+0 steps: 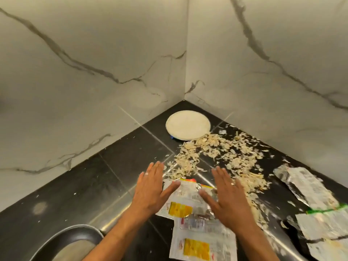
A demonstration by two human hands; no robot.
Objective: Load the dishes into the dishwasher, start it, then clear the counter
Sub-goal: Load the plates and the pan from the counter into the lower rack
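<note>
Pale peel scraps (216,157) lie scattered across the black counter (113,166) near the corner. Two flattened foil wrappers with yellow patches (188,200) (201,243) lie in front of the scraps. My left hand (150,187) and my right hand (229,196) hover flat over the upper wrapper, fingers straight, palms down, holding nothing. They flank the near edge of the scrap pile. A round white lid or plate (188,127) sits in the corner with something blue under its near edge.
More torn foil wrappers (305,183) (325,228) lie at the right. A dark round pan (71,240) is at the bottom left. Marble walls (94,72) close the corner on two sides.
</note>
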